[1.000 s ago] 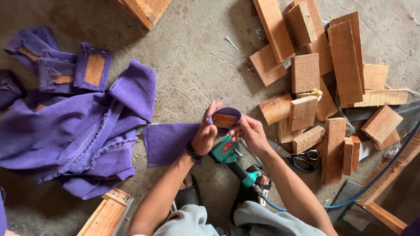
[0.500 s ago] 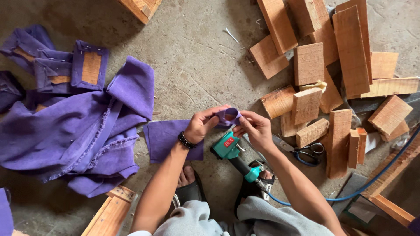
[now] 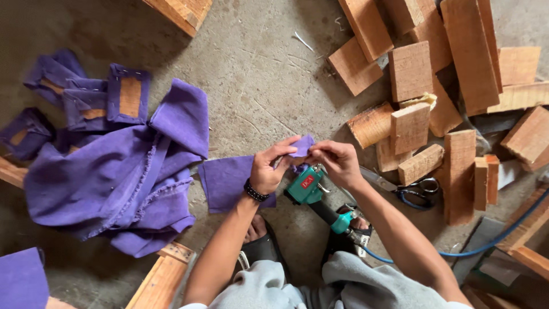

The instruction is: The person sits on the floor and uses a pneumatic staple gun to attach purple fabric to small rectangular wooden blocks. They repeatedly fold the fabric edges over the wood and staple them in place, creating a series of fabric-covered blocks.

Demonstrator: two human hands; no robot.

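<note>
1. While the person crouches over the concrete floor [image 3: 257,74], both hands meet on a small purple cloth-wrapped piece [image 3: 300,147]; the left hand [image 3: 269,169] pinches its near edge, the right hand [image 3: 337,160] grips the other side, both grasping it.
2. That piece sits in the air just above the green staple gun [image 3: 306,189], which lies on the floor between the knees, untouched, its blue hose [image 3: 486,243] running off to the right.
3. To do this well, my judgement: pull the cloth taut with no wrinkles, fold corners flat, keep fingertips off the spot a staple would enter.
4. A flat purple cloth square [image 3: 226,183] lies just beside the left wrist, a black bead bracelet [image 3: 255,190] on that wrist.
5. A big purple cloth heap [image 3: 114,177] lies left; above it, finished wrapped blocks [image 3: 128,94] show bare wood in the middle.
6. A pile of plain wood blocks [image 3: 434,86] lies upper right, and scissors [image 3: 414,189] with dark handles lie near the right forearm.
7. Labels: a small red rectangular sticker [image 3: 307,182] on the gun body is the only one seen; no packages or signs.
</note>
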